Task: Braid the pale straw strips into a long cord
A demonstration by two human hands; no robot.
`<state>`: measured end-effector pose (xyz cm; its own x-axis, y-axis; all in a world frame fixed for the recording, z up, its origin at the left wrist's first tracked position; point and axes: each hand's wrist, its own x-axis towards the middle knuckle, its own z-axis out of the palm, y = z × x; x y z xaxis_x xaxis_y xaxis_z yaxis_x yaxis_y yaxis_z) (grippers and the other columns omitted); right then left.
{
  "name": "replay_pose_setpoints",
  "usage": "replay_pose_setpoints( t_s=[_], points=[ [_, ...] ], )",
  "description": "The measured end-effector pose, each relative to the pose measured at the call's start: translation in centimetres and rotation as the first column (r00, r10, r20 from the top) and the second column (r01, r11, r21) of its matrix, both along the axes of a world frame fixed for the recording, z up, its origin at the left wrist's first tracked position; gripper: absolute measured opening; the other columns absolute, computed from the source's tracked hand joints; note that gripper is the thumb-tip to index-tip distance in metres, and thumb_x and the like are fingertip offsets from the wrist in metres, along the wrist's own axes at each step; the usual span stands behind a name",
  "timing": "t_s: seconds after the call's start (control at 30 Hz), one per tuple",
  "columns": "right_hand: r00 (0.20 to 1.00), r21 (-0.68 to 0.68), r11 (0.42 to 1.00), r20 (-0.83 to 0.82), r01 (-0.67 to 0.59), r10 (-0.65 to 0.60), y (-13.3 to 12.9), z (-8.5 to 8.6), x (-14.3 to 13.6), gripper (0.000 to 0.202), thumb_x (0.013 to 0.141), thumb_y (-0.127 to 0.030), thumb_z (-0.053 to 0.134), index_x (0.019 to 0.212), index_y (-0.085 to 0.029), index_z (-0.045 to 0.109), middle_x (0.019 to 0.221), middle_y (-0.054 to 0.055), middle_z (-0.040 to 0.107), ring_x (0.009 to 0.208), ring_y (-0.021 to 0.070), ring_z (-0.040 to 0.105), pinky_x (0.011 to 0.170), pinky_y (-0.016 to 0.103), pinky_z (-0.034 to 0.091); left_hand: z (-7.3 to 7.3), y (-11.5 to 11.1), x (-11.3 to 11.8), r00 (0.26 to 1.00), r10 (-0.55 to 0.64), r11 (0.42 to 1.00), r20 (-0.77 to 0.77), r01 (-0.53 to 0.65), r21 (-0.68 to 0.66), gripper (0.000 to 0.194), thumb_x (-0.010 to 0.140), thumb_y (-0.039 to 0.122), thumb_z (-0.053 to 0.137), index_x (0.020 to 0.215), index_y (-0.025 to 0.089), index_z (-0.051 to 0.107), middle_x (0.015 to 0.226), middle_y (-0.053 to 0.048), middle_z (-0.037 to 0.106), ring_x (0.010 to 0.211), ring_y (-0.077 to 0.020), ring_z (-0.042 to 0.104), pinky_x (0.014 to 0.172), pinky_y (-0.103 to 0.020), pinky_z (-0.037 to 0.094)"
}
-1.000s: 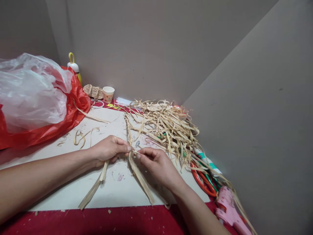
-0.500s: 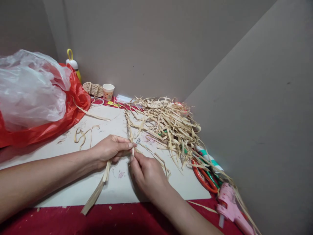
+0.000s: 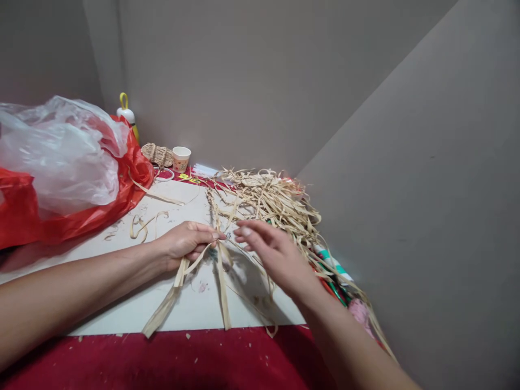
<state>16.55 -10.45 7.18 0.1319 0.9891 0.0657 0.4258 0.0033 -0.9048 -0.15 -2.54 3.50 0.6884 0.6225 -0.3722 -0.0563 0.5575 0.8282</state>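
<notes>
A thin braid of dry straw (image 3: 212,208) runs away from me over the white board (image 3: 117,311). My left hand (image 3: 190,241) pinches its near end between thumb and fingers. Loose flat straw strips (image 3: 222,287) fan out below that pinch, one pointing straight toward me and a wider one (image 3: 162,309) slanting to the lower left. My right hand (image 3: 270,246) hovers just right of the braid, fingers apart and nothing visible in them. Under it, thinner strands lie on the board.
A large heap of straw (image 3: 280,200) covers the back right. Beside it lie a green-and-white striped roll (image 3: 333,262) and a pink object (image 3: 361,315), partly hidden. A red and clear plastic bag (image 3: 77,162) fills the left. Behind stand a paper cup (image 3: 181,160), a woven sole-shaped piece (image 3: 157,155) and a bottle (image 3: 127,115).
My right hand has let go of the strip near the pinch and moved up and right, its fingers opening. The released strip now hangs toward me. My left hand keeps its hold.
</notes>
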Motion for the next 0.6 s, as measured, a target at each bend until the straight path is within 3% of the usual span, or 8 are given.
replay_pose_setpoints(
  t_s=[0.1, 0.23, 0.33, 0.4, 0.5, 0.6],
  points=[
    [0.939, -0.168, 0.97, -0.322, -0.178, 0.116, 1.3, -2.1, -1.3, 0.032, 0.078, -0.042, 0.062, 0.097, -0.017, 0.064, 0.086, 0.006, 0.065, 0.08, 0.0169, 0.059, 0.072, 0.029, 0.046, 0.0, 0.0, -0.1, 1.0, -0.007, 1.0, 0.013, 0.007, 0.019, 0.013, 0.071, 0.022, 0.065, 0.067, 0.01, 0.06, 0.043, 0.006, 0.041, 0.034, 0.0009, 0.016, 0.036, -0.017, 0.005],
    [0.76, -0.248, 0.91, -0.642, -0.332, 0.102, 1.9, -3.8, -2.7, 0.028, 0.078, -0.04, 0.064, 0.086, -0.014, 0.059, 0.072, 0.002, 0.057, 0.054, 0.0077, 0.049, 0.054, 0.022, 0.043, -0.2, 0.1, -0.2, 0.999, -0.017, 0.998, 0.04, 0.015, 0.058, 0.012, 0.067, 0.02, 0.064, 0.066, 0.01, 0.059, 0.04, 0.006, 0.043, 0.032, 0.0005, 0.018, 0.036, -0.017, 0.006],
    [0.719, -0.284, 0.888, -0.691, -0.361, 0.072, 2.0, -3.9, -2.7, 0.029, 0.077, -0.04, 0.065, 0.08, -0.014, 0.054, 0.067, -0.002, 0.049, 0.044, 0.002, 0.031, 0.038, 0.013, 0.023, -0.4, 0.1, -0.3, 1.0, -0.009, 0.996, 0.024, 0.007, 0.088, 0.013, 0.065, 0.021, 0.064, 0.07, 0.009, 0.06, 0.047, 0.002, 0.053, 0.032, 0.0007, 0.02, 0.035, -0.018, 0.007],
    [0.719, -0.306, 0.872, -0.692, -0.382, 0.072, 2.0, -4.0, -2.4, 0.031, 0.077, -0.042, 0.064, 0.078, -0.015, 0.05, 0.063, -0.005, 0.042, 0.044, 0.0015, 0.023, 0.036, 0.013, 0.013, -0.5, 0.0, -0.3, 1.0, -0.004, 0.994, -0.01, 0.005, 0.108, 0.014, 0.066, 0.022, 0.064, 0.069, 0.01, 0.06, 0.042, 0.005, 0.048, 0.032, 0.0003, 0.018, 0.035, -0.018, 0.007],
    [0.698, -0.331, 0.837, -0.712, -0.436, 0.082, 1.9, -4.4, -2.0, 0.033, 0.079, -0.047, 0.061, 0.078, -0.017, 0.046, 0.057, -0.009, 0.03, 0.043, 0.0024, 0.016, 0.037, 0.013, 0.009, -0.6, -0.1, -0.3, 0.999, -0.006, 0.991, -0.036, 0.01, 0.135, 0.015, 0.067, 0.025, 0.065, 0.067, 0.011, 0.06, 0.036, 0.01, 0.035, 0.032, -0.0008, 0.017, 0.036, -0.019, 0.009],
    [0.707, -0.364, 0.809, -0.702, -0.462, 0.088, 1.9, -4.7, -1.6, 0.035, 0.08, -0.051, 0.057, 0.078, -0.018, 0.046, 0.052, -0.011, 0.021, 0.042, 0.0034, 0.011, 0.036, 0.014, 0.008, -0.4, 0.0, -0.3, 0.998, -0.035, 0.983, -0.051, 0.043, 0.176, 0.02, 0.07, 0.03, 0.066, 0.066, 0.012, 0.059, 0.042, 0.006, 0.045, 0.034, -0.001, 0.022, 0.036, -0.02, 0.011]
  ],
)
